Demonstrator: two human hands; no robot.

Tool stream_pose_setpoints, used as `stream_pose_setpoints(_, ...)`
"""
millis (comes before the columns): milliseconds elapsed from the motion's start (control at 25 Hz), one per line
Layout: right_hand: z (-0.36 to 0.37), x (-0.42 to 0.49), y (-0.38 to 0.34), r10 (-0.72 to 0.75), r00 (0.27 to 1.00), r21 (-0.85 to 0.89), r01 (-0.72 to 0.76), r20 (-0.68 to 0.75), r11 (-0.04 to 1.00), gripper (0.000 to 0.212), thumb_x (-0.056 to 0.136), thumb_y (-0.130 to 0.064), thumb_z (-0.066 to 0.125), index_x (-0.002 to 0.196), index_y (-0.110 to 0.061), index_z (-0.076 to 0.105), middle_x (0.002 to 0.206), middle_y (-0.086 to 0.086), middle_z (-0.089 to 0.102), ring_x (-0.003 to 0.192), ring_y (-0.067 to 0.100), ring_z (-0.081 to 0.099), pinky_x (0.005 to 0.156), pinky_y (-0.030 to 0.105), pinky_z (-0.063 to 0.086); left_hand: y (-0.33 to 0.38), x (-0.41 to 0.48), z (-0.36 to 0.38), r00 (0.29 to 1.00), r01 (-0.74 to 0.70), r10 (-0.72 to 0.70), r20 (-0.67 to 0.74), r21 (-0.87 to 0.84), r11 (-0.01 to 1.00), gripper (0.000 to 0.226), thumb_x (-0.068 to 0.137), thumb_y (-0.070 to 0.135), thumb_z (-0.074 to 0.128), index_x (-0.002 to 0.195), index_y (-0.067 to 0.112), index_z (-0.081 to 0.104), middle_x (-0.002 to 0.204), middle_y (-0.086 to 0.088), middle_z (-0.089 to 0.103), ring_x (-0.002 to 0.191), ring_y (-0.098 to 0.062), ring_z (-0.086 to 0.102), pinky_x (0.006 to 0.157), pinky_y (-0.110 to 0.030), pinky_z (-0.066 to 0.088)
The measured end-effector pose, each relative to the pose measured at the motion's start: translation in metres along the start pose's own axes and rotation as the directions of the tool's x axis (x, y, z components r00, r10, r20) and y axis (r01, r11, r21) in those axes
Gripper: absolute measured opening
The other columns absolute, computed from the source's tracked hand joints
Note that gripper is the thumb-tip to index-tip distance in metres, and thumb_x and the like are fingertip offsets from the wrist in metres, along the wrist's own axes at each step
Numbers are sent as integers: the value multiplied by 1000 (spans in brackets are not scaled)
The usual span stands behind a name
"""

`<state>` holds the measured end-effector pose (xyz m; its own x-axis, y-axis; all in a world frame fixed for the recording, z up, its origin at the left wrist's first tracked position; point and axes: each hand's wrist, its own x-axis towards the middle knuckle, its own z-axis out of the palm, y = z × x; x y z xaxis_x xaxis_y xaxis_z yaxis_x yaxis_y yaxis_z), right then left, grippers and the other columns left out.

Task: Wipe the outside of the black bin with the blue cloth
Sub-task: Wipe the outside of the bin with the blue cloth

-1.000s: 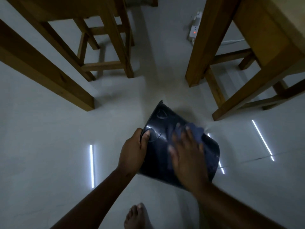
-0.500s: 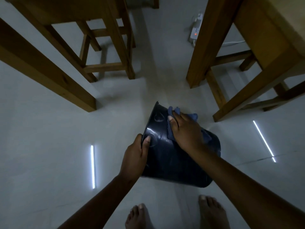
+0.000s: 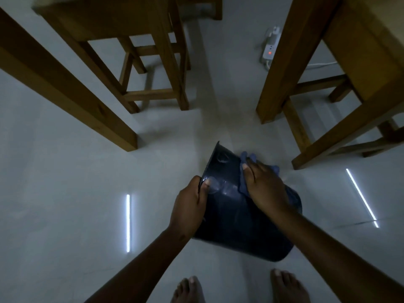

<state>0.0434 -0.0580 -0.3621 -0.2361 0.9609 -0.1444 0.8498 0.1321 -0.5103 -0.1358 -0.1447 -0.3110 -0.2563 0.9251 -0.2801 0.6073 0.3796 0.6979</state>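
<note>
- Lying tilted on its side on the pale grey glossy floor (image 3: 65,204): a round, smooth black plastic bin (image 3: 242,224), its sheen catching faint glints near the rim.
- Gripping the bin's left edge, thumb pressing on the outer wall: the left hand (image 3: 190,206), closed around the rim.
- Pressing a soft, crumpled blue cloth (image 3: 246,169) flat against the bin's upper outer side: the right hand (image 3: 265,186), fingers drawn together on the fabric, cloth bunching out beyond the fingertips.
- Showing at the bottom edge, just beside the bin's base: two bare feet (image 3: 288,287) on the floor.
- Standing around, well apart from the bin: squared brown wooden furniture legs (image 3: 282,62) and a wooden stool (image 3: 153,62) with crossbars.
- Lying farther back, partly hidden behind a leg: a white power strip (image 3: 270,51) with a glowing red light and a white cable.
- Glaring off the floor on both sides: thin bright streaks of reflected light (image 3: 127,221).
</note>
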Motion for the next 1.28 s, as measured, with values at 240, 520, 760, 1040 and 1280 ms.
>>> stream_pose_setpoints(240, 21, -96, -28, -346, 938, -224, 342, 22, 913, 55, 100, -47, 28, 152, -28, 23, 163, 0, 17, 150, 24, 12, 103, 53, 34, 1, 9, -7, 994, 24, -3, 109, -191, 981, 28, 100, 44, 38, 100, 24, 57, 94, 5, 68, 82, -5, 66, 72, -25, 54)
stream_pose_setpoints(520, 10, -42, -21, -182, 979, -140, 169, -88, 976, 51, 101, -39, 23, 147, -18, 34, 151, 11, 41, 139, 32, 39, 108, 53, 38, 2, 12, -10, 998, 35, -26, 50, -193, 981, 33, 101, 40, 39, 85, 19, 59, 79, 5, 65, 70, -1, 61, 64, -8, 45)
stream_pose_setpoints(760, 20, -80, -23, -394, 918, -182, 395, 40, 901, 52, 100, -44, 28, 150, -31, 28, 159, 2, 30, 146, 26, 26, 105, 50, 32, 1, 17, -15, 987, 76, -45, 155, -196, 978, 31, 102, 40, 36, 97, 22, 60, 90, 6, 67, 81, -4, 62, 68, -12, 45)
stream_pose_setpoints(1040, 22, -66, -18, -160, 987, -148, 161, 16, 976, 54, 102, -42, 19, 152, -24, 24, 156, 8, 35, 143, 30, 32, 106, 48, 37, 8, 23, -16, 991, 47, -35, 130, -87, 995, 35, 101, 42, 38, 88, 18, 59, 80, 4, 64, 77, -16, 62, 67, -20, 46)
stream_pose_setpoints(1280, 13, -47, -20, -244, 970, -43, 243, -14, 969, 50, 100, -43, 27, 146, -26, 36, 156, 4, 35, 145, 23, 29, 108, 43, 29, -7, 0, -30, 931, 240, -146, 334, -261, 935, 17, 98, 39, 47, 107, 31, 60, 91, 12, 69, 80, -1, 65, 53, -6, 48)
